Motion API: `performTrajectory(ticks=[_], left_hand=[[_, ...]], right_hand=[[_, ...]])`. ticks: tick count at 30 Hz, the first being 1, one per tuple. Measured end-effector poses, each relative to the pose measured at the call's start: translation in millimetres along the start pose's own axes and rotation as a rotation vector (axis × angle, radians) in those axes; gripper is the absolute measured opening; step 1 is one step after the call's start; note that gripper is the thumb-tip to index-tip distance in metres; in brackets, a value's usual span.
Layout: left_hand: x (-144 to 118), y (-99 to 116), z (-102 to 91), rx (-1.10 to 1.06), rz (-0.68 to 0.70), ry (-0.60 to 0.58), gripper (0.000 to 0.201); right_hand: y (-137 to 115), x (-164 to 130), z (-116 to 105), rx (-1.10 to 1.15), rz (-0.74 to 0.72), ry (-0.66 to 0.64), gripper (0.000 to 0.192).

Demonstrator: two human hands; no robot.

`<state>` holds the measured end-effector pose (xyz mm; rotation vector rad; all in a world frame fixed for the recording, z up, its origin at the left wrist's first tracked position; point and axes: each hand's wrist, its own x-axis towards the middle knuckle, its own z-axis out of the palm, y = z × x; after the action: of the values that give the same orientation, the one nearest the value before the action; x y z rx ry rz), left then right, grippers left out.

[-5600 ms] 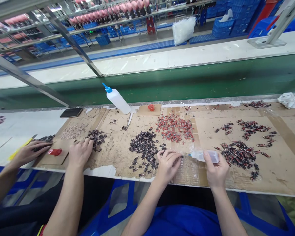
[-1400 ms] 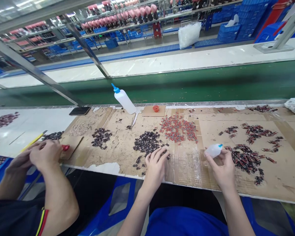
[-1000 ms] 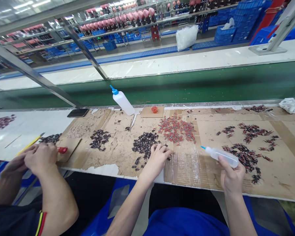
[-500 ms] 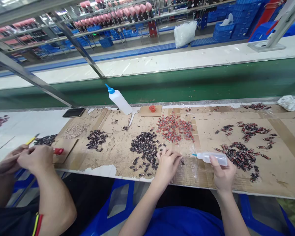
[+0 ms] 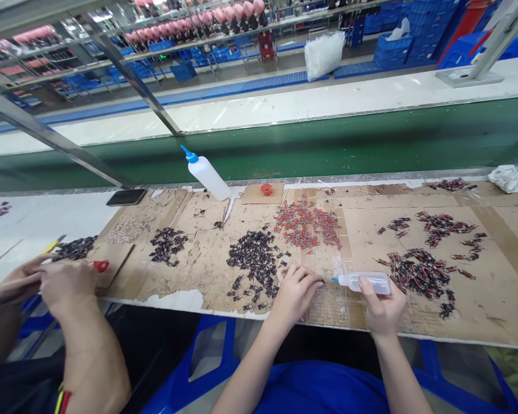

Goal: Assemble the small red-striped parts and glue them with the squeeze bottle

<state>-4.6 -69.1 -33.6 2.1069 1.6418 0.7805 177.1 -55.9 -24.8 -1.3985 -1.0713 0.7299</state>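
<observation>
My right hand point(image 5: 386, 310) is closed round a small translucent squeeze bottle point(image 5: 369, 282), which lies nearly level with its blue tip pointing left. Between the pinched fingertips of my left hand point(image 5: 296, 290) is a small dark part point(image 5: 323, 281), mostly hidden by the fingers. The bottle's tip is just right of that part; whether they touch I cannot tell. Left of my left hand spreads a pile of small black parts point(image 5: 254, 256). Beyond it lie thin red-and-dark pieces point(image 5: 304, 224). To the right of the bottle are heaped joined red-and-black pieces point(image 5: 421, 273).
Cardboard point(image 5: 496, 287) covers the bench. A larger white bottle with a blue nozzle point(image 5: 209, 178) leans at the back, near a red cap point(image 5: 266, 189) and a phone point(image 5: 126, 197). At left, a co-worker's hands point(image 5: 64, 282) are beside a red-tipped object point(image 5: 100, 265).
My right hand has brought the squeeze bottle left, so its tip is nearer my left fingertips. The dark part at those fingertips has shifted slightly right and up. The co-worker's hands moved a little.
</observation>
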Motion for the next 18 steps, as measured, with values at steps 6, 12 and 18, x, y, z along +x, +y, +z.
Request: performTrajectory(ticks=[6,12,18], left_hand=[[-3.2,3.5,-0.1,-0.070,-0.076,-0.052,0.044],[-2.4,3.2,3.3,-0.105,-0.088,-0.010,0.039],[-1.2,2.5,2.9,-0.084,-0.087,-0.012,0.037]], right_hand=[[-5.0,0.0,3.0,-0.054,-0.036,-0.057,0.026],[-5.7,-0.1,4.2,-0.108,-0.032,-0.118,0.027],[-4.1,0.7,5.8,-0.131,-0.031,-0.158,0.030]])
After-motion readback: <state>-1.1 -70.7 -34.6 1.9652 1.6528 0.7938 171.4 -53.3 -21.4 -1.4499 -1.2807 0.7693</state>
